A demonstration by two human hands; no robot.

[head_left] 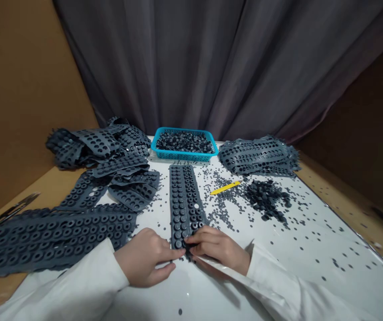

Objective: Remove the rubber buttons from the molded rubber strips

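The studded rubber strip (179, 196) lies lengthwise on the white tabletop (158, 305), its near end between both hands: the left hand (147, 258) sets an extended index finger at the near edge, thumb apart and grasping nothing visible, apparently to steady it, while the right hand (216, 247) pinches the near right corner, its fingertip contact partly hidden. The blue perforated basket (181, 155) of small dark pieces (184, 141) stands beyond the far end, presumably to leave the working end unobstructed

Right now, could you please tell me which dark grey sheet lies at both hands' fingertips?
The studded strip lying in front of the blue basket; the other sheets lie to its left and right.
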